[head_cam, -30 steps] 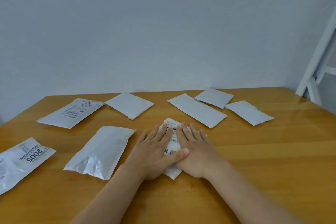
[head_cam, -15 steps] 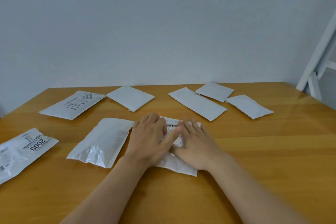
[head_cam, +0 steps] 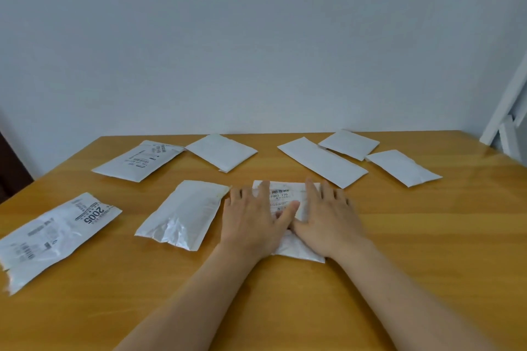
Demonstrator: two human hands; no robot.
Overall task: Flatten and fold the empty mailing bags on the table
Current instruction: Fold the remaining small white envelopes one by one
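We see a wooden table point(head_cam: 427, 236) carrying eight white mailing bags. Along its far edge lie a labelled bag point(head_cam: 138, 159), a plain bag point(head_cam: 222, 152), a long bag point(head_cam: 322, 161) and two smaller bags point(head_cam: 349, 144) point(head_cam: 403, 167). Near the left edge lies a bag marked 2005 point(head_cam: 57, 234). Toward the middle lie a crinkled bag point(head_cam: 182, 214) and a barcoded bag point(head_cam: 285, 196).

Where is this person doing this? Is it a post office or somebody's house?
Probably a plain room in a home or small office, not a post office. There is just a wooden table against a bare white wall, with used mailing bags spread on it, and a white frame leaning in the corner.
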